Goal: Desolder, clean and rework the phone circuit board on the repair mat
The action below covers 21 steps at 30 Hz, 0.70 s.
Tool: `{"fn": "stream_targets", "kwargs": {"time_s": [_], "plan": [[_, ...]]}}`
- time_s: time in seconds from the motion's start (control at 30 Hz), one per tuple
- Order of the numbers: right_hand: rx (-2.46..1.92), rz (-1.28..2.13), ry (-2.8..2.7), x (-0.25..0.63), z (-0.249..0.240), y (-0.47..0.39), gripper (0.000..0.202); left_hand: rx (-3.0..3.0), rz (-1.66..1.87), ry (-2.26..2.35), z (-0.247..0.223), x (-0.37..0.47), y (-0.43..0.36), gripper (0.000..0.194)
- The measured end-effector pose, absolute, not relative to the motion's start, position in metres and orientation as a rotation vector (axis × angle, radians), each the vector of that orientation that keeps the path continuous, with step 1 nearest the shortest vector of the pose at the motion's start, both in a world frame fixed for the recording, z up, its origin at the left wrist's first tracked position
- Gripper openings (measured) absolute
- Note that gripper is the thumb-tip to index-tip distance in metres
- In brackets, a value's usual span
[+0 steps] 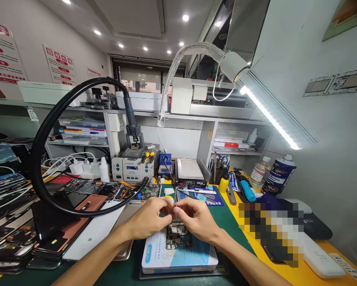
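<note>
My left hand [151, 217] and my right hand [196, 219] meet at the centre, fingertips pinched close together on something thin and small that I cannot make out. Just below them a small metal frame with dark parts [178, 235] rests on a blue and white box [157, 254]. The box lies on a green mat [222, 222]. Both hands are closed at thumb and index finger, above the upper edge of the metal frame.
Stacked phones [47, 238] and a black hose [38, 159] fill the left. Behind stand a soldering station [133, 169] and a hot plate [190, 170]. A lit lamp [270, 107] hangs over bottles and a spray can [279, 174] at the right.
</note>
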State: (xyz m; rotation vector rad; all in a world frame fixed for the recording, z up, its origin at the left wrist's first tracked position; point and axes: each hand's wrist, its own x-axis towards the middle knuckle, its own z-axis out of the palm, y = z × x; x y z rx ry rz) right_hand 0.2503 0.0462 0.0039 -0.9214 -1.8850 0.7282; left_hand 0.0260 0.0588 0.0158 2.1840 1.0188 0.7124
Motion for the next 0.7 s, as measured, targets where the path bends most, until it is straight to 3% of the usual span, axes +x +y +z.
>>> {"fn": "stream_targets", "kwargs": {"time_s": [0.37,0.7], "plan": [[-0.913,0.736,-1.906,0.251,0.01,0.047,0.026,2.074,1.059,0.886,0.031,0.015,0.058,0.041],[-0.885,0.707,-1.941,0.249,0.008,0.048,0.023,2.114,1.242,0.861,0.021,0.039,0.063,0.032]]}}
